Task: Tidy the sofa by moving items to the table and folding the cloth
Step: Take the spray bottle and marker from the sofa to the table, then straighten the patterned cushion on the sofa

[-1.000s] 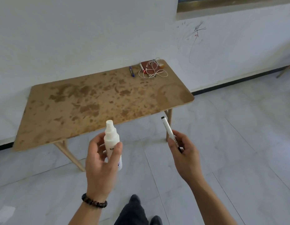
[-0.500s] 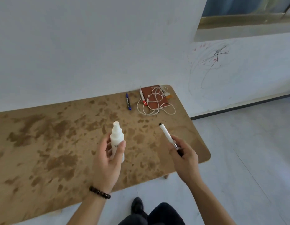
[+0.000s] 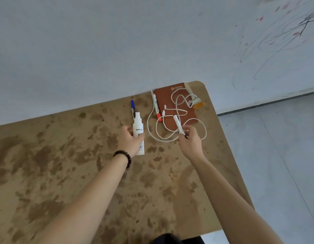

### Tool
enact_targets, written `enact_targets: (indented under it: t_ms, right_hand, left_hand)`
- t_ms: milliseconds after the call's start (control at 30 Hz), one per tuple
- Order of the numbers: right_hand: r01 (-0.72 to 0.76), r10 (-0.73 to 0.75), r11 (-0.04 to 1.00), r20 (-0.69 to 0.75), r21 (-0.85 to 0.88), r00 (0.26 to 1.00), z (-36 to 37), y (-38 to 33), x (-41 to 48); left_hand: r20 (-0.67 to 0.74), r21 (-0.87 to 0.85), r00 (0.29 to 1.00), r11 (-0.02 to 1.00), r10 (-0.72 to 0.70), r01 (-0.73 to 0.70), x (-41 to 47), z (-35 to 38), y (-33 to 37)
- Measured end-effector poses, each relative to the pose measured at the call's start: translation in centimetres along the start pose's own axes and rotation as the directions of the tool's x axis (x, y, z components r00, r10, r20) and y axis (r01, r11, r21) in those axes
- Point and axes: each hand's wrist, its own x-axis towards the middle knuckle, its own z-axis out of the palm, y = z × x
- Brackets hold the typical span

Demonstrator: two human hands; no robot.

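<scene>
Over the mottled brown wooden table (image 3: 64, 173), the left hand (image 3: 130, 140) wraps a white plastic spray bottle (image 3: 138, 128) upright, seemingly to stand it. The right hand (image 3: 189, 140) pinches a slim white marker (image 3: 177, 123) over the looped white cable (image 3: 148, 124), by the brown notebook (image 3: 166, 100).

We have a single wide-angle view, worn on the person's head. It looks forward and steeply down onto the brown-mottled wooden table (image 3: 64, 173), which fills the lower two thirds of the frame and runs out past the left edge. The plain white wall (image 3: 100, 41) takes the upper third, and the pale tiled floor (image 3: 284, 155) shows at the right edge. We sit close: both bare forearms enter from the bottom edge and reach mid-frame. There the left hand (image 3: 130, 140) grips a white plastic spray bottle (image 3: 138, 127) and the right hand (image 3: 189, 140) pinches a white marker pen (image 3: 177, 123).
</scene>
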Motion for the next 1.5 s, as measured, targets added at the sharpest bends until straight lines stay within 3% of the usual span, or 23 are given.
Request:
enact_targets:
  t_ms: [133,267,333,433,500,633,800,933,1100,1200,1333,1500]
  right_hand:
    - [0.058,-0.058,0.994,0.005,-0.094,0.998,1.2,-0.9,6.2]
    - [0.288,-0.257,0.913,0.142,-0.288,0.956,2.0,0.8,7.8]
    - [0.353,-0.291,0.859,0.214,-0.372,0.932,2.0,2.3,7.7]
    - [0.441,-0.342,0.78,0.287,-0.444,0.895,1.9,4.2,7.6]
    - [0.471,-0.361,0.735,0.308,-0.488,0.88,2.0,4.6,7.7]
    - [0.455,-0.316,0.732,0.34,-0.506,0.886,2.0,3.2,7.4]
    - [0.438,-0.358,0.801,0.259,-0.408,0.897,1.3,-0.7,2.7]
    - [0.503,-0.419,0.809,0.3,-0.305,0.857,1.6,-1.9,-4.4]
    - [0.577,-0.453,0.79,0.437,-0.208,0.777,4.1,0.6,-15.7]
    - [0.658,-0.5,0.731,0.514,-0.18,0.697,6.1,2.5,-23.2]
    - [0.74,-0.504,0.657,0.647,-0.142,0.572,10.9,6.1,-35.2]
    - [0.859,-0.408,0.505,0.853,-0.085,0.324,18.8,9.0,-46.5]
  left_hand:
    - [-0.087,0.174,0.996,0.985,0.002,0.013,6.0,2.2,2.6]
    - [-0.153,0.289,0.977,0.952,0.147,-0.098,8.3,4.3,3.0]
    - [-0.071,0.425,0.971,0.888,0.228,-0.177,8.3,5.2,1.2]
    - [0.089,0.638,0.933,0.699,0.349,-0.322,7.9,5.8,-2.0]
    - [0.155,0.67,0.922,0.648,0.356,-0.362,7.6,5.6,-2.8]
    - [0.135,0.58,0.916,0.72,0.377,-0.381,5.8,4.1,-2.7]
    - [-0.116,0.381,0.889,0.846,0.443,-0.372,-3.1,-1.2,-3.2]
    - [-0.292,0.146,0.911,0.955,0.29,-0.257,-13.1,-6.3,-7.0]
    - [-0.51,-0.082,0.856,0.985,0.09,-0.153,-25.0,-11.7,-13.9]
    - [-0.62,-0.139,0.783,0.975,0.05,-0.172,-30.9,-14.6,-18.7]
    - [-0.787,-0.208,0.617,0.951,-0.023,-0.23,-40.9,-19.3,-27.8]
    - [-0.9,-0.296,0.385,0.935,-0.204,-0.197,-52.1,-23.8,-38.4]
